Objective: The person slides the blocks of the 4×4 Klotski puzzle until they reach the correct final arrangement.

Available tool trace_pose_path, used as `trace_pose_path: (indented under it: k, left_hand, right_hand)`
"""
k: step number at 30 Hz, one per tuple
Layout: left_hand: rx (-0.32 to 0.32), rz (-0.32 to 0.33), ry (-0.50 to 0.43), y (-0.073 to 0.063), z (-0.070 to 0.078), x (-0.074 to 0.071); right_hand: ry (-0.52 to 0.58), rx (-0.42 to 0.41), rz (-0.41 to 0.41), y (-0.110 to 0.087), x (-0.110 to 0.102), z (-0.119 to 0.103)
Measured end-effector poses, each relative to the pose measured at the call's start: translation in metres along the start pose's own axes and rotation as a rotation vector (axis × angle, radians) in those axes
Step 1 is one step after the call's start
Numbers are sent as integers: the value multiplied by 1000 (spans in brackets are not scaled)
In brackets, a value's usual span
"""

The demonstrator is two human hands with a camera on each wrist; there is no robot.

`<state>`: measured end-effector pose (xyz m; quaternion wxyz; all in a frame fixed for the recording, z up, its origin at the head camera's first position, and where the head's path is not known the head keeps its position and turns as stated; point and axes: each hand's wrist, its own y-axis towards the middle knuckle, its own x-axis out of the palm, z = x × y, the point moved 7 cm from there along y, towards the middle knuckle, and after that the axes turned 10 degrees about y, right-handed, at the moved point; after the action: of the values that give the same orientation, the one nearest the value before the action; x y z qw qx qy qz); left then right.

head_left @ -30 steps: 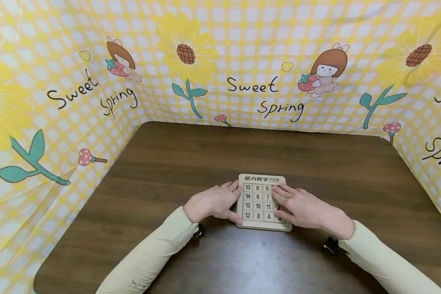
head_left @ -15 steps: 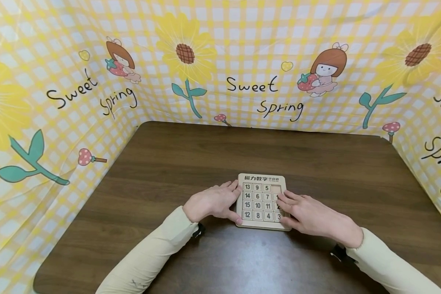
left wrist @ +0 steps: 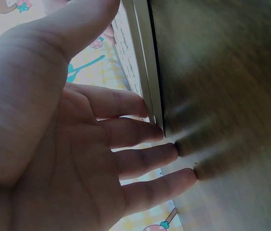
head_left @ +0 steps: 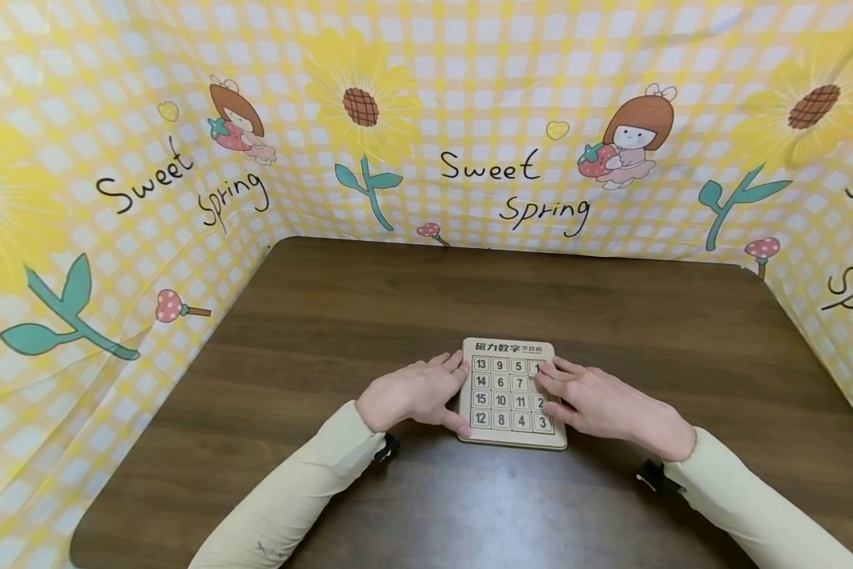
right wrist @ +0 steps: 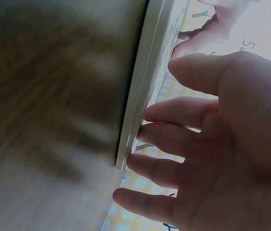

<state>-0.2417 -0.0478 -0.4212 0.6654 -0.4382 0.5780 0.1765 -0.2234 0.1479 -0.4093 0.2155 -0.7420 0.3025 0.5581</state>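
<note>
A pale wooden number slide puzzle (head_left: 509, 433) lies flat on the table in the head view, its numbered tiles in a square grid. My left hand (head_left: 415, 390) rests along its left edge, thumb at the lower corner and fingers fairly straight at the upper side. Over the right edge lies my right hand (head_left: 597, 401), its extended fingertips on the right column. They partly cover the tile marked 1 (head_left: 536, 367) in the top row. Below that tile is a gap, partly hidden by the fingers. Both wrist views show fingers stretched toward the puzzle's side edge (left wrist: 147, 62).
The dark wood-grain table (head_left: 398, 300) extends around the puzzle. A yellow checked cloth (head_left: 469, 79) with flowers and lettering stands as a wall along its back and sides. Each wrist carries a small black device (head_left: 659, 476) near the sleeve cuff.
My right hand drew back down, then moved up again. The tile marked 1 slid from the second row to the top row, so the gap moved down. My left hand stayed put.
</note>
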Motion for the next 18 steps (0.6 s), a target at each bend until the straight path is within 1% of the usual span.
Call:
trace_pose_path:
  k: [4, 9, 12, 18]
  left_hand:
    - [-6, 2, 4, -1, -1, 0]
    - [-7, 6, 3, -1, -2, 0]
    - [0, 8, 1, -1, -1, 0]
    - [-1, 1, 9, 1, 0, 0]
  right_hand:
    - [-7, -19, 12, 3, -1, -1]
    - [-11, -8, 2, 3, 0, -3]
    - [-18, 7, -16, -1, 1, -6]
    - [-36, -17, -20, -16, 1, -19]
